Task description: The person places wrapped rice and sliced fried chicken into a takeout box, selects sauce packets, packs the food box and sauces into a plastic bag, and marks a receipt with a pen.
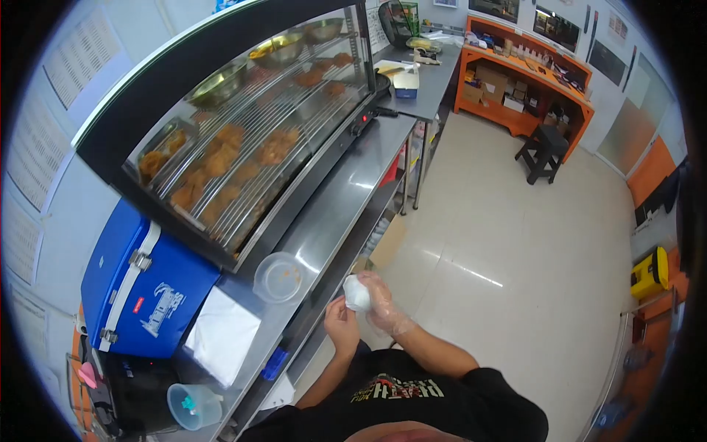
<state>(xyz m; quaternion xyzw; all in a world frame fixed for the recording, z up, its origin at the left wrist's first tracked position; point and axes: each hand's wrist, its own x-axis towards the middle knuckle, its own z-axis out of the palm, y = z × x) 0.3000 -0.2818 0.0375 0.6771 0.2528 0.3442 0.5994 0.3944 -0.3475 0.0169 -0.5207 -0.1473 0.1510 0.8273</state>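
Just in front of my body, a small white wrapped bundle [358, 293] is held between my two hands. My right hand [381, 303], in a clear plastic glove, is wrapped round its right side. My left hand [342, 322] is bare and pinches its lower left edge. What is inside the wrapping is hidden. Left of my hands, a round clear plastic tub [280, 278] with small orange bits in it stands on the steel counter [324, 206]. White paper sheets [222, 336] lie on the counter nearer to me.
A glass-fronted display warmer [250, 147] with fried pieces and metal bowls stands on the counter. Beside it are a blue cooler box [158, 295] and a translucent cup [194, 407]. Further off are an orange desk [486, 121] and a black stool [543, 153].
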